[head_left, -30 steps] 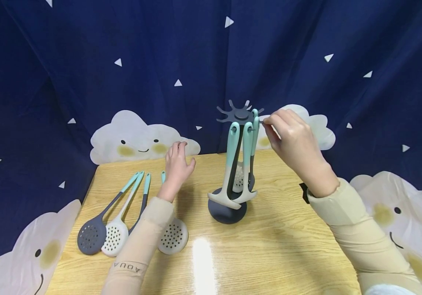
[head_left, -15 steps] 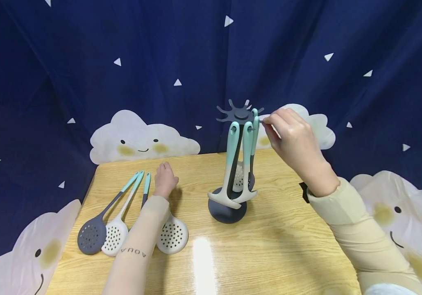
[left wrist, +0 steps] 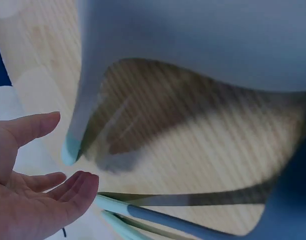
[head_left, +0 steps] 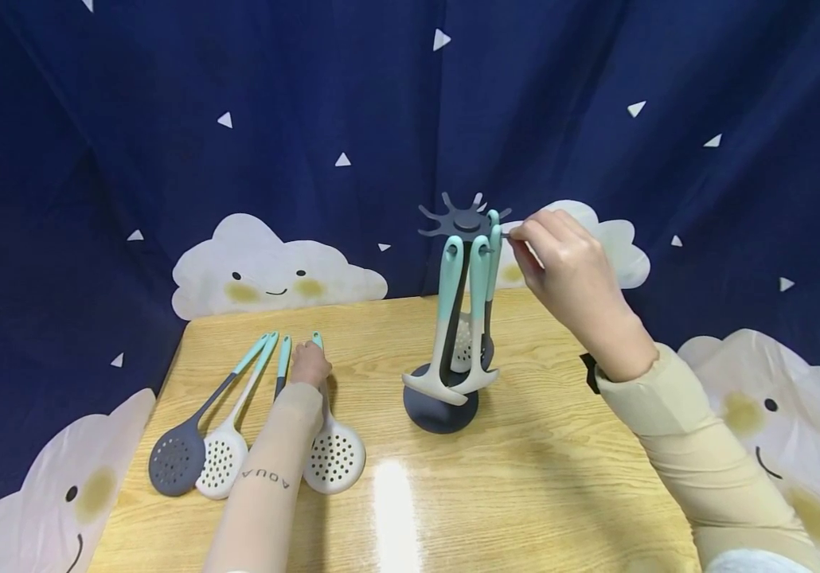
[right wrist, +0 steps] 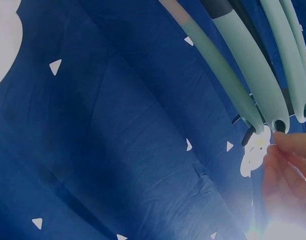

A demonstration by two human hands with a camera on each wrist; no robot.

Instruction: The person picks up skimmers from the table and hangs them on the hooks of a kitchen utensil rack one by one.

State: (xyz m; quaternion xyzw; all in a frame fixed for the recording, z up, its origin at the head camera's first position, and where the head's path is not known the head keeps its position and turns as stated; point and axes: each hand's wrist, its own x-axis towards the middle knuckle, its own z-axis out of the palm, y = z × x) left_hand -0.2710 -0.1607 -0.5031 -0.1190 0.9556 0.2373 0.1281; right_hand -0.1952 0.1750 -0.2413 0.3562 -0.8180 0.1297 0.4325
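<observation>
My left hand is low over the table at the teal handle of a white skimmer. In the left wrist view, thumb and fingers stand apart on either side of the handle end, not closed on it. With thumb and fingertips, my right hand pinches a hook of the dark utensil rack. Several teal-handled utensils hang there, two of them with pale heads in front. The right wrist view has the pinching fingers right at a hanging handle's hole.
Left of my left arm lie a dark skimmer, a white slotted turner and a third utensil, partly hidden by the sleeve. The rack's round dark base stands on the wooden table. A blue curtain hangs behind.
My left hand has come left and down from behind the white skimmer to its handle, after reaching out with raised fingers. The right hand keeps its pinch on the rack's hook.
</observation>
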